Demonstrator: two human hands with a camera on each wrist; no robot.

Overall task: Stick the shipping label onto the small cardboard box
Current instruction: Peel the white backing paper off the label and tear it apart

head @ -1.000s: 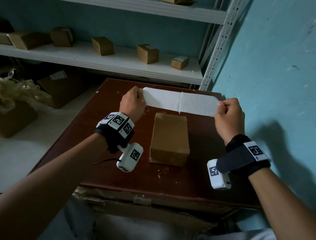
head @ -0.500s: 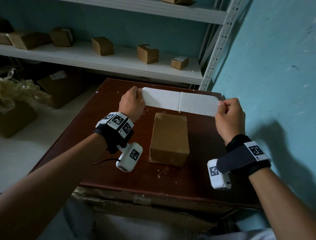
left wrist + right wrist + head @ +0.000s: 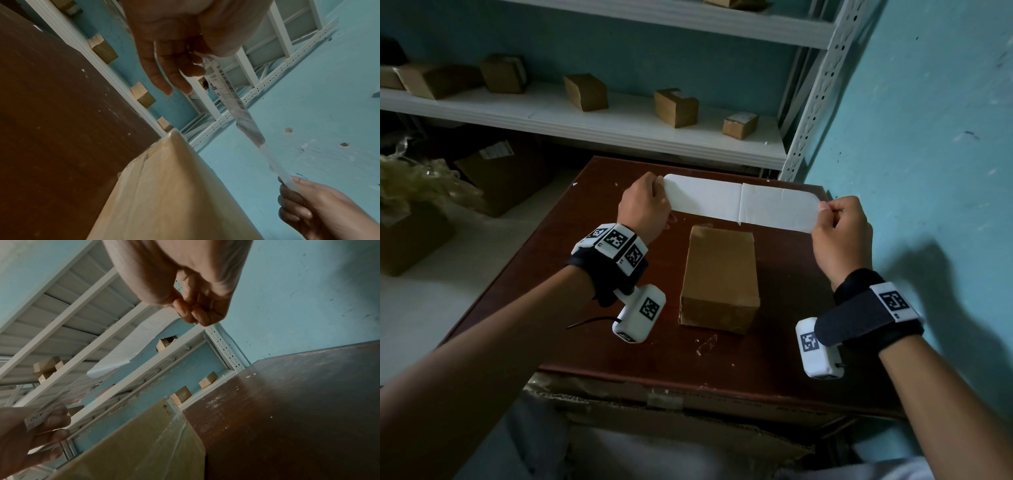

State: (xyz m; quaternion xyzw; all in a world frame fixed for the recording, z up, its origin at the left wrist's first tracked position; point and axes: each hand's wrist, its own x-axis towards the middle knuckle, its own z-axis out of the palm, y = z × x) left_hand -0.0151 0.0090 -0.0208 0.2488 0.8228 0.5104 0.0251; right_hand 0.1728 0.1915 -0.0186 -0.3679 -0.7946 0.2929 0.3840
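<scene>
A small brown cardboard box (image 3: 719, 277) lies lengthwise in the middle of the dark wooden table (image 3: 774, 342). Above its far end I hold a long white shipping label (image 3: 743, 205) stretched flat between both hands, blank side up, with a crease across its middle. My left hand (image 3: 645, 205) pinches the label's left end and my right hand (image 3: 839, 226) pinches the right end. In the left wrist view the printed side of the label (image 3: 228, 91) faces down toward the box (image 3: 174, 194). In the right wrist view the label (image 3: 68, 395) shows blurred above the box (image 3: 144, 443).
A white metal shelf (image 3: 592, 116) behind the table carries several small cardboard boxes. The blue wall (image 3: 928, 154) stands close on the right. Larger cartons and crumpled plastic wrap (image 3: 417, 185) sit on the floor at the left. A flattened carton (image 3: 688, 421) lies under the table's near edge.
Both hands and the stretched label have hardly moved, with only a slight shift of the left hand. The box stays in place.
</scene>
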